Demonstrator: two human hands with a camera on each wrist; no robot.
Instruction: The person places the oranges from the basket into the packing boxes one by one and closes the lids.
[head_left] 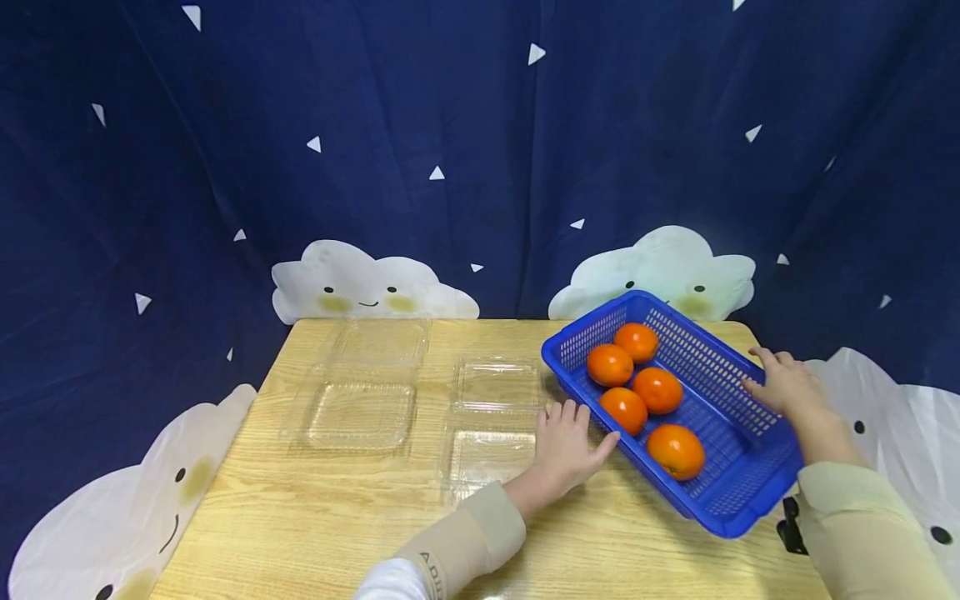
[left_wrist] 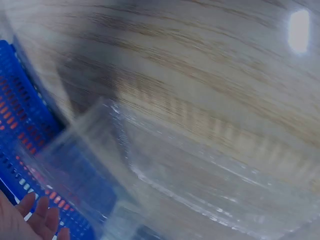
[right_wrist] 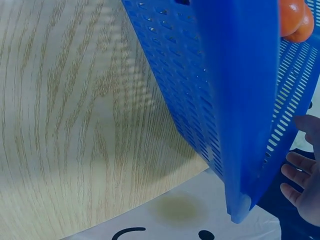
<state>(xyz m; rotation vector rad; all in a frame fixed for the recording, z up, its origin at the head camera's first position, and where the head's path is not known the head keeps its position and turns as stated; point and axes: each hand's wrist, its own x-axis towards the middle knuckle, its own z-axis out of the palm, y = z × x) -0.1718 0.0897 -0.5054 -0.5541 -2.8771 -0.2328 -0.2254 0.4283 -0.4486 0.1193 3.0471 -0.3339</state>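
Dark capital letters [head_left: 431, 575] run across the beige left sleeve [head_left: 459, 533] of a person reaching over the table [head_left: 262, 517], toward its near edge. The first reads "A"; the others, small and slanted, cannot be made out with certainty.

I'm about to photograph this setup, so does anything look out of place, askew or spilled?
Mainly the blue basket: it is turned diagonally to the edges of the table, while the two clear containers sit roughly square to them. Nothing looks spilled; all five oranges in view lie inside the basket.
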